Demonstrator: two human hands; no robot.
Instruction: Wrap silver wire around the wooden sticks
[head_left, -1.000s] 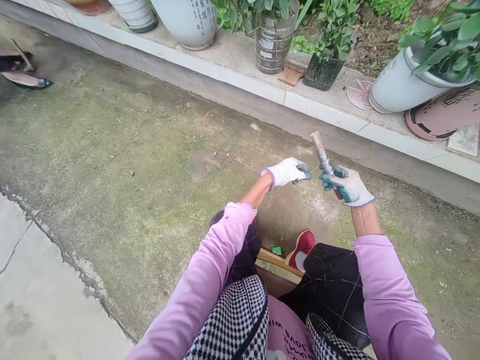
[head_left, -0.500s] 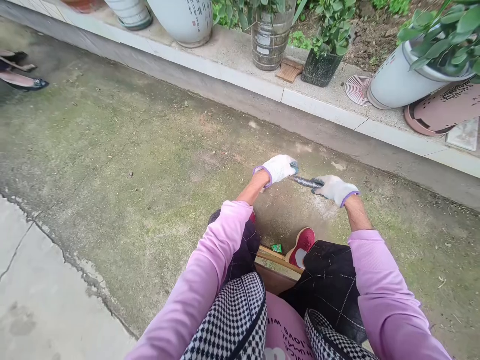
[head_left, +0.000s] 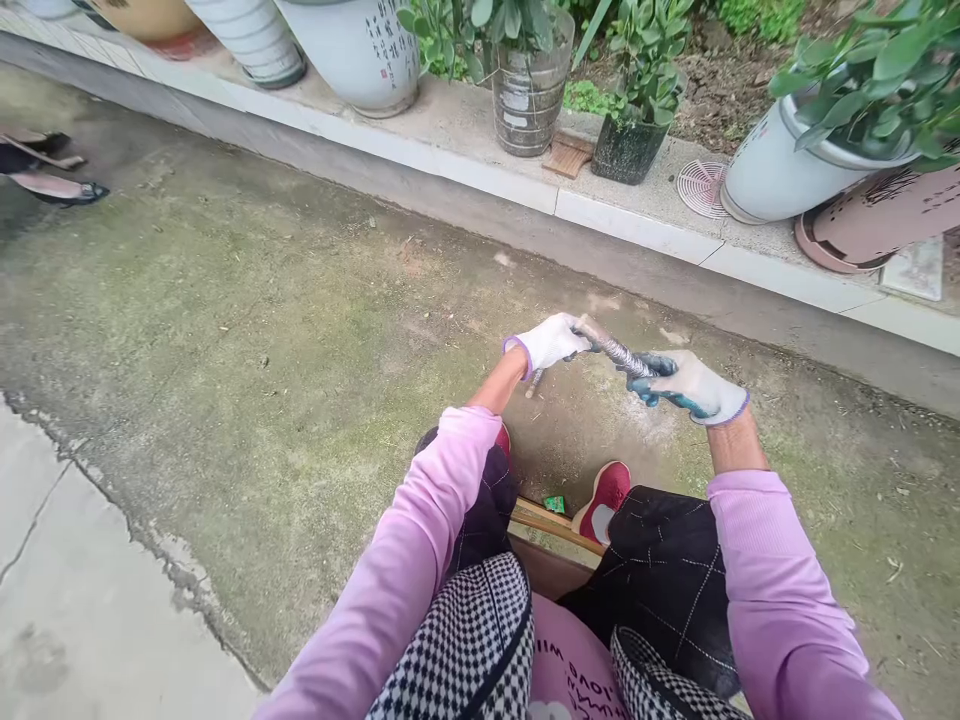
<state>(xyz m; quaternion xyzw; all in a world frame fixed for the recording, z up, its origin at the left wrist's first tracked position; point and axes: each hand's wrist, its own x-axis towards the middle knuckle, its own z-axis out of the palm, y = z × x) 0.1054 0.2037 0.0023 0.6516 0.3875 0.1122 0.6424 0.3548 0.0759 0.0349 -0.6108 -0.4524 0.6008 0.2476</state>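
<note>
Both of my hands wear white work gloves with teal palms and hold one short stick wound with shiny grey wire. My left hand is closed around its left end. My right hand grips its right end, fingers curled. The stick lies nearly level between the hands, out in front of my knees and above the mossy concrete ground. My red shoe shows below the hands.
A raised kerb runs across the back with several potted plants: a white pot, a black pot, a metal can. Another person's shoes lie far left. A cracked pavement slab is at bottom left.
The stick stood upright in my right hand a second ago; it has swung down to nearly level, and my left hand has closed on its other end.
</note>
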